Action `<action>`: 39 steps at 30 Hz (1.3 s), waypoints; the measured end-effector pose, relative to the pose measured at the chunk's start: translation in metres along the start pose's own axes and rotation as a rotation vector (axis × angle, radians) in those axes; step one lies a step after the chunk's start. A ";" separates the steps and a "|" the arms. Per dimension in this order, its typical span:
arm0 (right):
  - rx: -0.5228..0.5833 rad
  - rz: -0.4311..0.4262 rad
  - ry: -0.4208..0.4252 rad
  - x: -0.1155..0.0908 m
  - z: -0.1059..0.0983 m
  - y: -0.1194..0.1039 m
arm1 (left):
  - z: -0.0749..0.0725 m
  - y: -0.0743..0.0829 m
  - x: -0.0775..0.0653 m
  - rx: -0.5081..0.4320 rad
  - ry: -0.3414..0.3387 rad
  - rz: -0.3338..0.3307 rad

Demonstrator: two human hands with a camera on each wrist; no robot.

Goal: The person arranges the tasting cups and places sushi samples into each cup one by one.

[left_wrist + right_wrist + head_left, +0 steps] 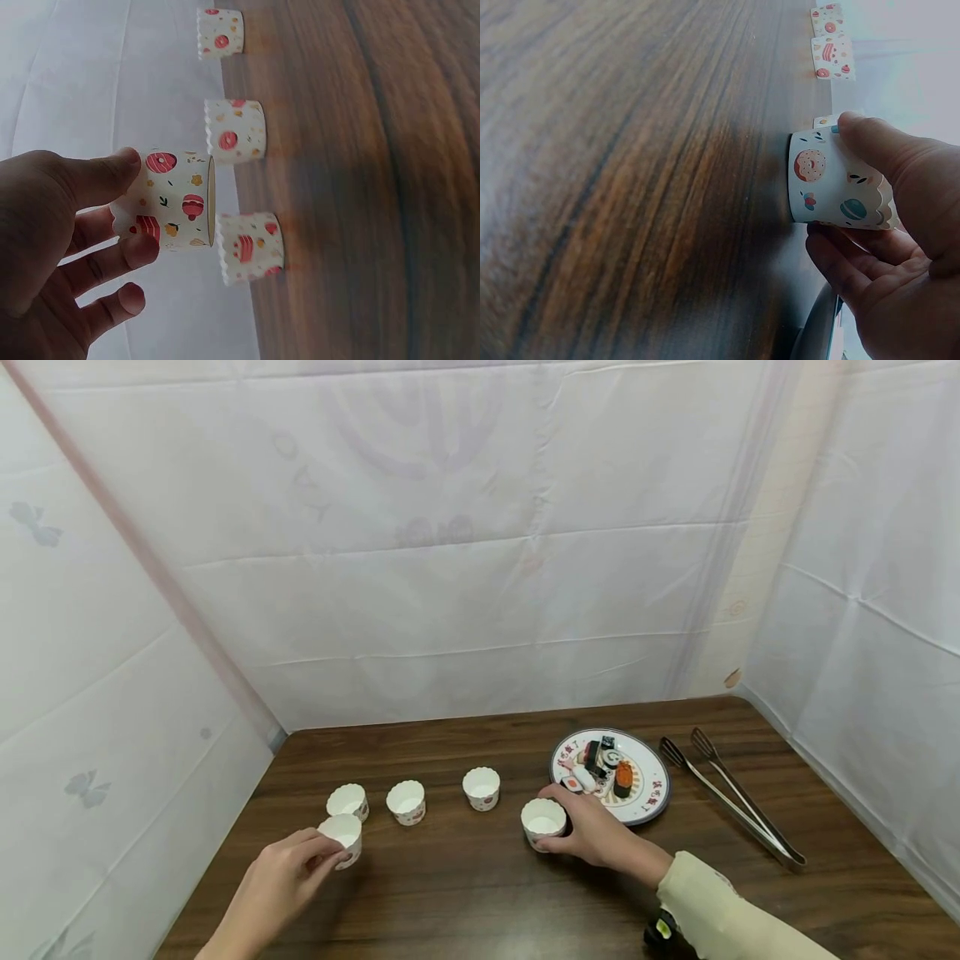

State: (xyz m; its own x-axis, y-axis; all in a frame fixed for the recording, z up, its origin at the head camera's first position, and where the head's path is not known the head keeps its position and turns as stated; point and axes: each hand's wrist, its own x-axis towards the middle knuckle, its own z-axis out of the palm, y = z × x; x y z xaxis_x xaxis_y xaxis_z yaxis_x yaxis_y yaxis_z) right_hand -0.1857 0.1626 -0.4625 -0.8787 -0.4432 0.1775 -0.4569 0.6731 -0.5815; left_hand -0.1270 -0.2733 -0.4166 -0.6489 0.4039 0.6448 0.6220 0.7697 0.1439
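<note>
In the head view my left hand (279, 878) pinches a white paper baking cup (342, 831) by its scalloped rim. The left wrist view shows this cup (176, 199) upright, printed with doughnuts and cakes, between thumb and fingers. It overlaps another baking cup (348, 802) behind it in the head view. Farther right, my right hand (592, 835) grips a second cup (543, 820) from its right side. In the right wrist view that cup (832, 180) is upright, its base right at the tabletop. Two more cups, one left (406, 802) and one right (481, 788), stand between my hands.
Behind my right hand lies a round plate (660, 772) with a blue-edged rim, bearing several sushi pieces (623, 779). Metal tongs (787, 857) rest right of it on the dark wooden table (457, 902). White cloth (480, 593) hangs along the back and sides.
</note>
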 end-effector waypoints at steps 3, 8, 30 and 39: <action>0.004 0.007 0.008 -0.001 0.000 0.000 | -0.001 -0.003 -0.007 -0.009 -0.007 -0.018; 0.001 0.013 0.010 0.000 0.000 0.000 | 0.001 -0.008 -0.019 -0.027 -0.002 -0.017; -0.008 0.000 0.009 0.000 0.001 0.000 | 0.008 -0.024 -0.051 0.024 -0.044 -0.160; 0.004 0.015 0.008 0.000 0.000 -0.002 | 0.011 -0.027 -0.055 0.063 -0.049 -0.166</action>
State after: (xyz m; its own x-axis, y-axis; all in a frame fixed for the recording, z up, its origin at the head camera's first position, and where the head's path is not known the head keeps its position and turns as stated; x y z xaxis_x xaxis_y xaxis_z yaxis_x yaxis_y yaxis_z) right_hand -0.1850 0.1615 -0.4617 -0.8868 -0.4278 0.1750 -0.4428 0.6776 -0.5871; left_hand -0.1132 -0.3108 -0.4643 -0.7618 0.2913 0.5787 0.4771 0.8565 0.1968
